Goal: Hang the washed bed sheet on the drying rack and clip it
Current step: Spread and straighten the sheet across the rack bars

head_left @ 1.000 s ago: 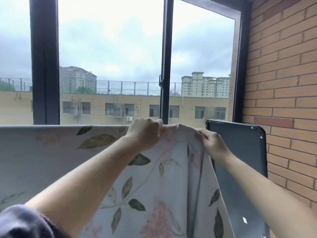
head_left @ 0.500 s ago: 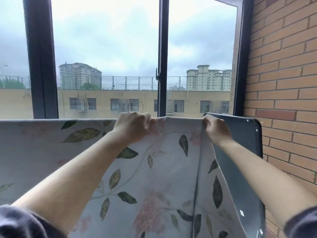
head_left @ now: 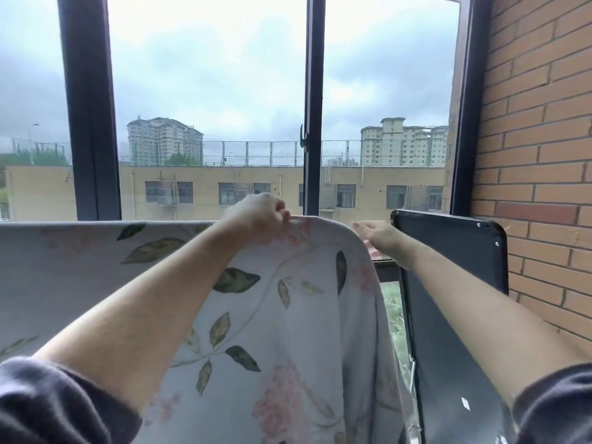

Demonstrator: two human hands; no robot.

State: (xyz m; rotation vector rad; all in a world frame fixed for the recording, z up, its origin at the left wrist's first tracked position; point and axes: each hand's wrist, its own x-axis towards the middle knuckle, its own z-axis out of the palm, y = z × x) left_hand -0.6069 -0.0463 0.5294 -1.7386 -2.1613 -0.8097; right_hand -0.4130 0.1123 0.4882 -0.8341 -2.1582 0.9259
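Note:
The washed bed sheet [head_left: 288, 315], pale with green leaves and pink flowers, hangs over a horizontal support that it hides, its top edge level across the left half of the view. My left hand [head_left: 259, 213] grips the sheet's top edge near its right end. My right hand [head_left: 381, 237] is just right of the sheet's rounded, drooping corner, fingers stretched out towards it and blurred, with no cloth held. The rack itself and any clips are not visible.
A black flat panel [head_left: 455, 257] stands upright at the right, close to the brick wall [head_left: 538, 155]. Dark window frames [head_left: 312, 107] rise behind the sheet. A thin metal piece [head_left: 413, 373] shows between the sheet and the panel.
My right hand has let go of the sheet's top right corner and its fingers have straightened. The corner now droops in a curve. My left hand keeps its grip.

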